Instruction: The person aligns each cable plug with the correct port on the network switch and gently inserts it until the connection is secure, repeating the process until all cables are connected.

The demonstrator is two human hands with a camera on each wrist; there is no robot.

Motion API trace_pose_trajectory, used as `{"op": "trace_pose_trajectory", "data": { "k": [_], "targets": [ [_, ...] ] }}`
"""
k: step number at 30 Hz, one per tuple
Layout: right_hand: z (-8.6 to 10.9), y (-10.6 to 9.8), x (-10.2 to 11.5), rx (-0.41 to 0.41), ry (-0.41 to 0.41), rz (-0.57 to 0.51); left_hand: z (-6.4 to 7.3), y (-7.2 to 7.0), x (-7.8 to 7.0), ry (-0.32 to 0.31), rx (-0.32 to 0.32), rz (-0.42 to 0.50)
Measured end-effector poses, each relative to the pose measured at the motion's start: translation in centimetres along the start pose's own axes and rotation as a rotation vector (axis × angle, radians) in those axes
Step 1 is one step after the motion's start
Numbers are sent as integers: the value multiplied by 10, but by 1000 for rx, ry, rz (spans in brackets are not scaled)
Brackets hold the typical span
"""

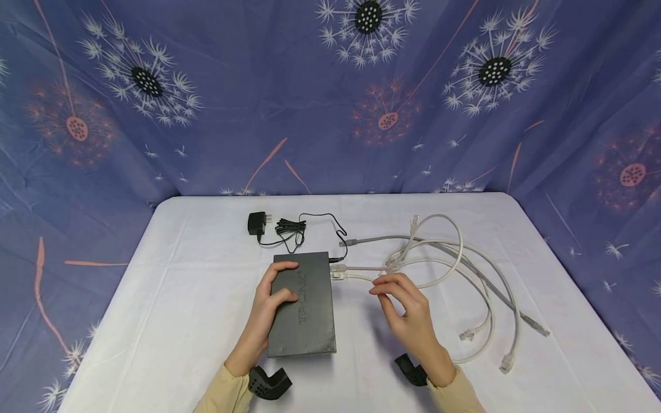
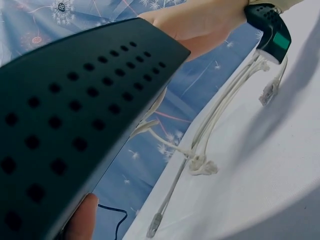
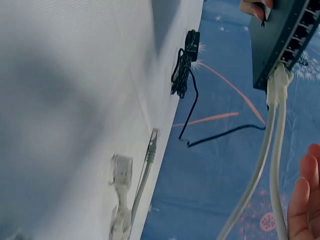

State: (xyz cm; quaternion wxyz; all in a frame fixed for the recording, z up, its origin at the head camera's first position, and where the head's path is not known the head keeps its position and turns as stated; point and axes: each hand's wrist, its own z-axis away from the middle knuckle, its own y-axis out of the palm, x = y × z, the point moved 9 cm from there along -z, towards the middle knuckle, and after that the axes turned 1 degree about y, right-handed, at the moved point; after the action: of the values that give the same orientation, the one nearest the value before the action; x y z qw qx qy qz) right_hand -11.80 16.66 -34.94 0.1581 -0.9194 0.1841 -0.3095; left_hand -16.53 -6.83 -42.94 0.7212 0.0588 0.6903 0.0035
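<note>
My left hand (image 1: 260, 310) grips a dark network switch (image 1: 316, 312) marked TP-LINK, thumb and a finger lying over its top. In the left wrist view, the side of the switch (image 2: 65, 117) shows rows of vent holes. Two pale network cables (image 3: 275, 140) are plugged into neighbouring ports at one end of the switch, as the right wrist view shows. A black power lead (image 1: 335, 260) joins the same side. My right hand (image 1: 408, 315) hovers to the right of the switch, fingers loosely extended beside the plugged cables, holding nothing.
A black power adapter (image 1: 256, 223) with a bundled cord (image 1: 291, 226) lies behind the switch. Loose loops of white cable (image 1: 459, 241) and a grey network cable (image 1: 496, 288) spread over the right of the white table (image 1: 181, 298). A patterned blue curtain (image 1: 258, 86) hangs behind.
</note>
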Motion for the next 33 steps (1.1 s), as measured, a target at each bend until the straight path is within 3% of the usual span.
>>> {"op": "trace_pose_trajectory", "data": {
  "k": [7,11,25,33],
  "targets": [
    [-9,-20,25,-33,-4,-20,-1,-1,1,3,5,4],
    [-6,-29,28,-47,19,8,-1,-1,1,2,9,10],
    [20,-47,13,-37,227,88,0,0,3,-2,9,34],
    [54,-53,-19,17,356,126,0,0,3,-3,7,44]
  ]
}}
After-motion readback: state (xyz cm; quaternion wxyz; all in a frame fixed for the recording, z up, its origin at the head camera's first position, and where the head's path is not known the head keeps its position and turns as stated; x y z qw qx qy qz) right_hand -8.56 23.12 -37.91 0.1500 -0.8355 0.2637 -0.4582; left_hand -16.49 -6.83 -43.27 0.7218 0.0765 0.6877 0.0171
